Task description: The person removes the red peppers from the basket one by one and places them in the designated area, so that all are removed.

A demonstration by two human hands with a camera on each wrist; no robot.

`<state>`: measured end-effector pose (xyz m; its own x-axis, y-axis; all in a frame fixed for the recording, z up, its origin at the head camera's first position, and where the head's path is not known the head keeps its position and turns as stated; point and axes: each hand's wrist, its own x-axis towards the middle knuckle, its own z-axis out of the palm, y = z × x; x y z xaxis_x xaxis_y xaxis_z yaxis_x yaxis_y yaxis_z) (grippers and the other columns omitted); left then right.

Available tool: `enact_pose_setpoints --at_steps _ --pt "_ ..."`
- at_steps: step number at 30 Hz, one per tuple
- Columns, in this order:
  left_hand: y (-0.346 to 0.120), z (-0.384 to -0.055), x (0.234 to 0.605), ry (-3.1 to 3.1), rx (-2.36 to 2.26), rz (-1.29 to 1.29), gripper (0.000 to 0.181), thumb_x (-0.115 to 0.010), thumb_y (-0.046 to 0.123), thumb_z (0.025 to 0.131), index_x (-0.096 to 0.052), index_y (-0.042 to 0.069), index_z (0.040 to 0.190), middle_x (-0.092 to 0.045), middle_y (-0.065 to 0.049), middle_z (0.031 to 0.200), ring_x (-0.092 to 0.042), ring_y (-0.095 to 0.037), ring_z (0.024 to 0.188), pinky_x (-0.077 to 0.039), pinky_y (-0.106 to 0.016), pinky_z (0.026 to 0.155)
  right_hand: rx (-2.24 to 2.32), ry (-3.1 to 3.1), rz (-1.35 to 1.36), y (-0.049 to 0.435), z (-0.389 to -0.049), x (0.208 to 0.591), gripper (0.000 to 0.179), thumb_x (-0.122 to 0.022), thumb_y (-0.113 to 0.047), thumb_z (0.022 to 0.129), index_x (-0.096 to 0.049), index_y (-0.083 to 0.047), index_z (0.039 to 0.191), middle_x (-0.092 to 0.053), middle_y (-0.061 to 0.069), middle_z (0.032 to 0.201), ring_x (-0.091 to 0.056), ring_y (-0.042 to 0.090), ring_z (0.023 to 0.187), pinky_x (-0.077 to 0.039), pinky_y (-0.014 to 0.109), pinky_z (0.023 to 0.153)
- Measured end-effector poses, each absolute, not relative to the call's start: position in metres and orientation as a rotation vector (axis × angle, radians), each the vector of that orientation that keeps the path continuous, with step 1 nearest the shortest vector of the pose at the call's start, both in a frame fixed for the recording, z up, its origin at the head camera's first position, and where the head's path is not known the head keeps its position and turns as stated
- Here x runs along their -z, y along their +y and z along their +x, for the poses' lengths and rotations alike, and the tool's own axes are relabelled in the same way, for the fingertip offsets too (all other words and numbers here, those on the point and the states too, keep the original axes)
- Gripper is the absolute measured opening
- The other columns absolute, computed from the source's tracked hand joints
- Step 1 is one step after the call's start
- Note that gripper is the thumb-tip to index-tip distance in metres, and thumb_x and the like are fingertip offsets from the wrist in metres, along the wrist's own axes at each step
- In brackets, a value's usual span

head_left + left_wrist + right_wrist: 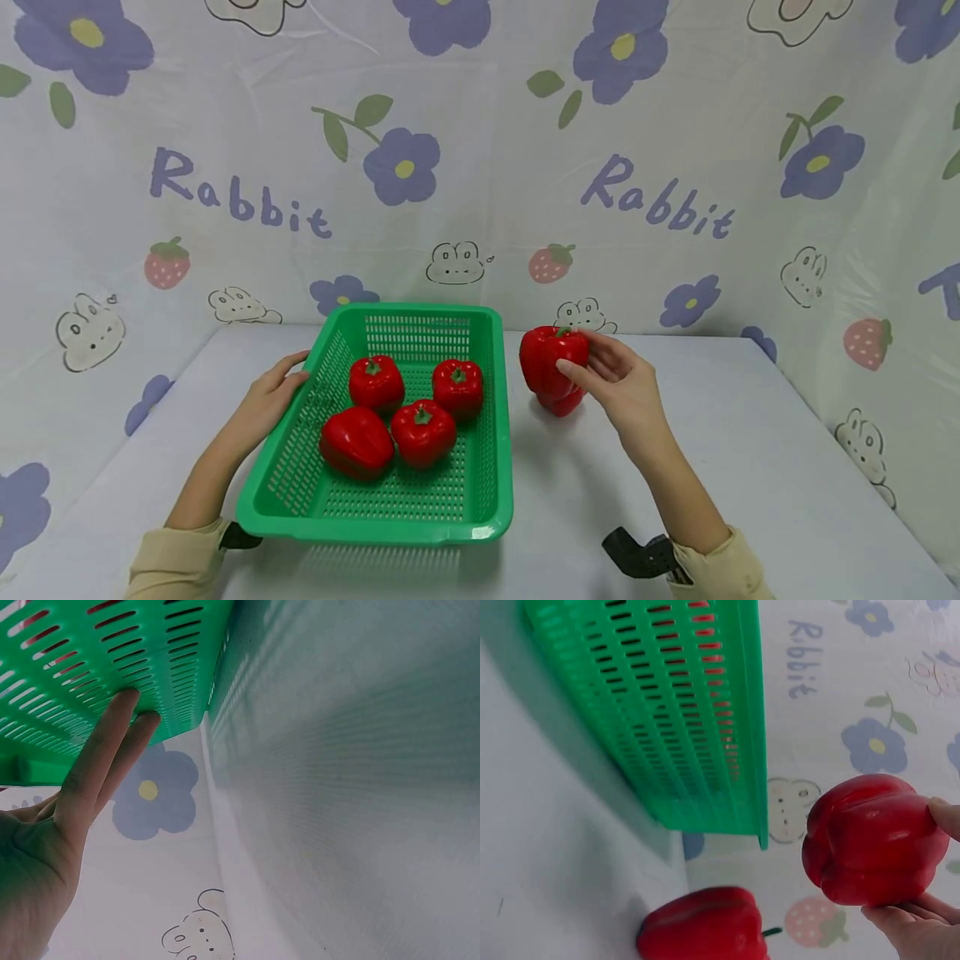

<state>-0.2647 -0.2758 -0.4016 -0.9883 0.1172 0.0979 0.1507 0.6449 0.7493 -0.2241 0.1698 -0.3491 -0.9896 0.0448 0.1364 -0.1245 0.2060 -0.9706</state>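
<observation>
My right hand pinches a red bell pepper between thumb and fingers, to the right of the green basket. In the right wrist view this held bell pepper hangs clear of the table. Below it, another red bell pepper sits on the table, partly hidden in the head view. My left hand is at the basket's left side; in the left wrist view its fingers lie straight against the slotted outer wall. Several red bell peppers lie inside the basket, one on its side.
The white table extends to both sides of the basket. A printed cloth with flowers, rabbits and strawberries hangs behind and beside the table. Each wrist wears a black camera mount below a beige sleeve.
</observation>
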Motion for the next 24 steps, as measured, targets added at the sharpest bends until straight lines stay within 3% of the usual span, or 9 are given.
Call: enact_pose_setpoints --at_steps 7,24 --pt "-0.275 -0.264 0.402 -2.809 1.277 -0.230 0.054 -0.033 0.035 0.106 -0.033 0.005 0.151 -0.057 -0.026 0.130 -0.061 -0.025 0.100 -0.048 -0.033 0.081 -1.908 -2.257 -0.069 0.189 -0.228 0.351 0.067 -0.071 -0.033 0.089 -0.044 -0.013 0.146 -0.049 0.008 0.148 -0.049 0.025 0.136 -0.046 0.022 0.095" --pt "-0.276 -0.265 0.401 -2.810 1.294 -0.241 0.054 -0.032 0.035 0.106 -0.031 0.005 0.152 -0.061 -0.026 0.126 -0.062 -0.019 0.093 -0.049 -0.033 0.081 -1.899 -2.029 -0.354 0.222 -0.245 0.379 0.070 -0.072 -0.029 0.089 -0.040 -0.014 0.150 -0.045 0.008 0.152 -0.046 0.023 0.139 -0.042 0.028 0.102"
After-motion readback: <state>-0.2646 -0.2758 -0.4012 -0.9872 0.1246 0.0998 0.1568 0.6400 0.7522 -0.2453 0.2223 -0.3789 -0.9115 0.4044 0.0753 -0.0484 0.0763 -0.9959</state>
